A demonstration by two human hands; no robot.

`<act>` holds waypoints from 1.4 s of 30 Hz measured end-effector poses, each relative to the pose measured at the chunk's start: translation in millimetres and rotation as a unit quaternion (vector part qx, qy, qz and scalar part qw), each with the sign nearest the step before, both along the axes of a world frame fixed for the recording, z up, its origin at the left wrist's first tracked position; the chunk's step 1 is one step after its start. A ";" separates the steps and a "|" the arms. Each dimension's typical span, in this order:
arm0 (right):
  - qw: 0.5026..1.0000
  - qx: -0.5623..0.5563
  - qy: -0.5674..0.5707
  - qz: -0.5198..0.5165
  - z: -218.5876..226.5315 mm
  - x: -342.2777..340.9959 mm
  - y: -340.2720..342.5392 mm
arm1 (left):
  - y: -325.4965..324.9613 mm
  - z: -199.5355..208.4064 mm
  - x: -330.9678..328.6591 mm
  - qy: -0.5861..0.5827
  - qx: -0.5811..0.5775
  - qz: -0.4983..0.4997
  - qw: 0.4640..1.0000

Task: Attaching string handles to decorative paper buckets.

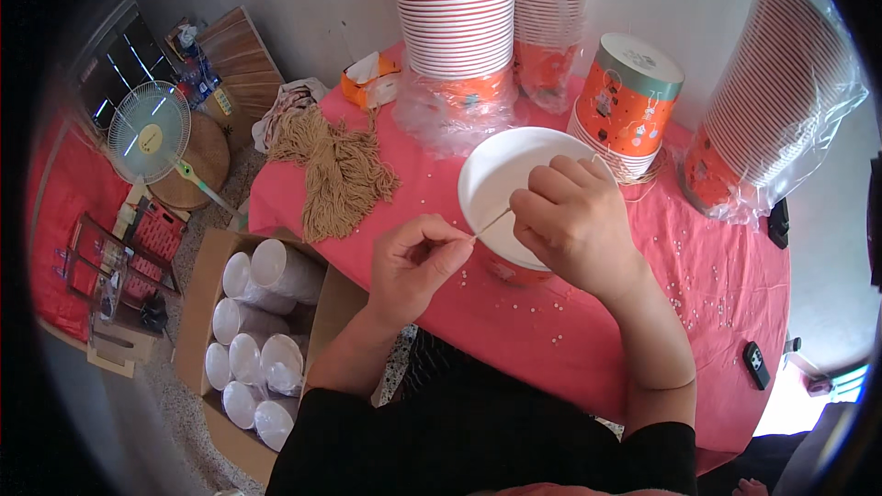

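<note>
Between my two hands a short piece of brown cord (493, 221) is stretched at a slant across the near rim of a white-lined paper bucket (470, 161). My left hand (415, 266) pinches its lower end between thumb and fingertips, just outside the bucket. The other end is gripped by my right hand (571, 225), which is curled closed above the bucket and covers part of its right side. The bucket's orange outside shows a little below the rim. Left of it lies a bundle of loose brown cords (338, 174) on the table.
Tall stacks of paper buckets (452, 18) stand at the back, some in clear plastic (767, 101). An upturned orange bucket (629, 96) is behind my right hand. Small white bits dot the red tablecloth (496, 363). A cardboard box (195, 326) with wrapped white buckets sits on the floor left.
</note>
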State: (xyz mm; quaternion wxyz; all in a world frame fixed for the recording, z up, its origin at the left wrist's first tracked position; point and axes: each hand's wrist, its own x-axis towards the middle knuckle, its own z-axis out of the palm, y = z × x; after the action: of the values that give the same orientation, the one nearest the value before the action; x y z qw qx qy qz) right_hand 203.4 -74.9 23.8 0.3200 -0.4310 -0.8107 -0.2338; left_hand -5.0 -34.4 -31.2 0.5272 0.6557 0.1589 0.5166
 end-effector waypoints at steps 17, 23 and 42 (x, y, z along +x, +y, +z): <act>0.998 0.063 -0.012 0.009 3.6 5.4 -3.2 | 11.1 38.2 24.7 0.122 0.158 0.085 0.976; 0.998 0.058 -0.014 0.027 6.2 7.3 -5.1 | 10.6 37.1 31.5 0.151 0.147 0.077 0.975; 0.983 0.135 0.067 -0.106 22.5 49.5 -1.3 | 17.8 12.9 0.7 0.227 0.229 0.091 0.942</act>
State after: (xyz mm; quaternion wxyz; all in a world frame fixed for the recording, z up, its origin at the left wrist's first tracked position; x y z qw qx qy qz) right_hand 252.9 -76.2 46.2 0.4026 -0.4818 -0.6981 -0.3442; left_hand -4.2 -16.6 -18.4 0.2629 0.8416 0.2109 0.4220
